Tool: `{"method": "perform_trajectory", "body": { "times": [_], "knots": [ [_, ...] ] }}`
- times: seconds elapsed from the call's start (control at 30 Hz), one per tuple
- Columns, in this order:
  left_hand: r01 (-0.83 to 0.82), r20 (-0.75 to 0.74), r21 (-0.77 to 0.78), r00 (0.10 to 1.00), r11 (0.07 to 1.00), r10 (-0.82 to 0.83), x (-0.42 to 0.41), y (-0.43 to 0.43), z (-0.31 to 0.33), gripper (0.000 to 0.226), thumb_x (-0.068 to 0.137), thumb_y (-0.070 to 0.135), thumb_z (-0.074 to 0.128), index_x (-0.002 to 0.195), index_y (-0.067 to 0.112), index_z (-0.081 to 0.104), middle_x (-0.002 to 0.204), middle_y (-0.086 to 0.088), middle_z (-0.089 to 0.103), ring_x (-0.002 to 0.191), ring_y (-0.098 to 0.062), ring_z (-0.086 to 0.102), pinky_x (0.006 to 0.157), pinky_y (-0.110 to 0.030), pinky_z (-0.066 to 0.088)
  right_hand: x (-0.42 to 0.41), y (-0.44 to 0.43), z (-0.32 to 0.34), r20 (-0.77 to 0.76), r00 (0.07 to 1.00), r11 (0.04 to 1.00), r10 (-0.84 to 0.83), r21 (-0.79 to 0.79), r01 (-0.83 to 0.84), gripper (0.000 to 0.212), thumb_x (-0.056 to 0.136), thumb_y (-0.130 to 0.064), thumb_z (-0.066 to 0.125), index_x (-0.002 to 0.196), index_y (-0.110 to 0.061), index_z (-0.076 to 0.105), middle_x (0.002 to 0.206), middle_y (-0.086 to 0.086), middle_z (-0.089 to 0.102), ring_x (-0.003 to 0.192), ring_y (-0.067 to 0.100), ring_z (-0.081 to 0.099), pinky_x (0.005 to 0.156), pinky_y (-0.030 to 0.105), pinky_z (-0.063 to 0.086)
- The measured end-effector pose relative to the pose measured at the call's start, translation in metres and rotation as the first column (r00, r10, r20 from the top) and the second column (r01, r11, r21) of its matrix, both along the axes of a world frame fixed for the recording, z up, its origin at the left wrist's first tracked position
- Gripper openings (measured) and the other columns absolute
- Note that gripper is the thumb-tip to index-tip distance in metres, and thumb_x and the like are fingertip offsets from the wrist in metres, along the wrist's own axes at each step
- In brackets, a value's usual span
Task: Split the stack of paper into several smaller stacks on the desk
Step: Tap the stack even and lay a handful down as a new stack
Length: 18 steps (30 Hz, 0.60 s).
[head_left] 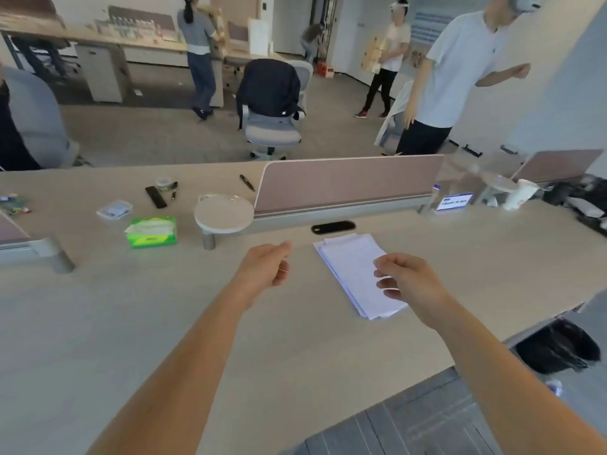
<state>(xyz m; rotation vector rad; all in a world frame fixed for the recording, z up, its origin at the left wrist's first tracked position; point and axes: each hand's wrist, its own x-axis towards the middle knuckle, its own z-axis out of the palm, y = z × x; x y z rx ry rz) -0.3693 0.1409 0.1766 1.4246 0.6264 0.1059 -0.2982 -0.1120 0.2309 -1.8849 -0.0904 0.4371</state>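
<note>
On the pale desk (295, 339), just in front of the pink divider (348, 185), the stack of paper (351, 270) lies as one slightly fanned pile, its sheets uneven at the edges. No second pile shows anywhere in view. On that evidence the splitting has not begun, and every smaller stack is yet to be made.

The person's hands are apart, one on either side of the pile. The right hand (407, 277) hangs over the pile's right edge with fingers loosely bent and gripping nothing; whether the fingertips touch the top sheet cannot be told. The left hand (266, 264) hovers just left of the pile, loosely curled and empty.

Further out to the left, a green tissue box (152, 231) has a white tissue pulled up through its slot. Behind it sits a clear plastic box (115, 210), lid on, its pale contents too blurred to name. A small jar (163, 183) stands beside a black remote (156, 197); what it holds is unclear. A white cup (522, 192) stands at the far right, its inside hidden. Below the desk's right edge is a bin lined with a black bag (558, 349), its contents not visible.
</note>
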Motion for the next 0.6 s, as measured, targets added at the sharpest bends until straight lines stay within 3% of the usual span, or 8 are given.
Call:
{"method": "perform_trajectory", "body": {
  "times": [0.1, 0.2, 0.37, 0.5, 0.6],
  "knots": [
    [0.027, -0.019, -0.224, 0.999, 0.974, -0.032, 0.023, -0.032, -0.006, 0.034, 0.090, 0.046, 0.062, 0.097, 0.013, 0.062, 0.087, -0.010, 0.066, 0.072, -0.026, 0.060, 0.066, -0.033, 0.052, 0.014, -0.044, 0.004, 0.031, 0.999, 0.995, -0.041, -0.085, 0.044, 0.013, 0.091, -0.023, 0.067, 0.094, -0.011, 0.069, 0.088, 0.005, 0.072, 0.075, 0.021, 0.066, 0.075, 0.034, 0.052],
    [0.029, -0.053, -0.325, 0.997, 0.945, -0.049, 0.047, -0.053, -0.018, 0.041, 0.088, 0.051, 0.062, 0.102, 0.013, 0.060, 0.102, -0.013, 0.064, 0.080, -0.029, 0.060, 0.072, -0.037, 0.053, 0.041, -0.077, -0.003, 0.038, 0.998, 0.990, -0.053, -0.130, 0.058, 0.011, 0.092, -0.024, 0.065, 0.093, -0.014, 0.069, 0.093, 0.006, 0.072, 0.076, 0.021, 0.067, 0.077, 0.036, 0.051],
    [-0.063, -0.159, -0.333, 0.987, 0.941, 0.009, 0.104, -0.081, -0.051, 0.042, 0.089, 0.051, 0.061, 0.106, 0.012, 0.057, 0.110, -0.015, 0.060, 0.087, -0.032, 0.057, 0.075, -0.039, 0.052, 0.121, -0.108, -0.040, 0.008, 0.999, 0.989, -0.036, -0.140, 0.036, 0.010, 0.092, -0.025, 0.065, 0.093, -0.017, 0.069, 0.090, 0.003, 0.071, 0.077, 0.022, 0.068, 0.078, 0.036, 0.053],
    [-0.187, -0.258, -0.304, 0.960, 0.934, 0.108, 0.165, -0.097, -0.087, 0.050, 0.088, 0.048, 0.063, 0.117, 0.009, 0.056, 0.114, -0.017, 0.060, 0.091, -0.033, 0.058, 0.090, -0.044, 0.051, 0.216, -0.114, -0.083, -0.042, 0.998, 0.988, 0.054, -0.143, -0.059, 0.013, 0.090, -0.027, 0.066, 0.096, -0.016, 0.069, 0.088, 0.001, 0.070, 0.077, 0.021, 0.067, 0.071, 0.031, 0.051],
    [-0.313, -0.347, -0.275, 0.914, 0.909, 0.210, 0.211, -0.111, -0.115, 0.051, 0.087, 0.047, 0.063, 0.119, 0.008, 0.055, 0.119, -0.019, 0.058, 0.096, -0.033, 0.057, 0.087, -0.042, 0.049, 0.292, -0.110, -0.124, -0.118, 0.985, 0.979, 0.125, -0.145, -0.141, 0.016, 0.089, -0.026, 0.066, 0.100, -0.013, 0.068, 0.090, 0.003, 0.068, 0.075, 0.019, 0.065, 0.066, 0.028, 0.049]
  ]
}}
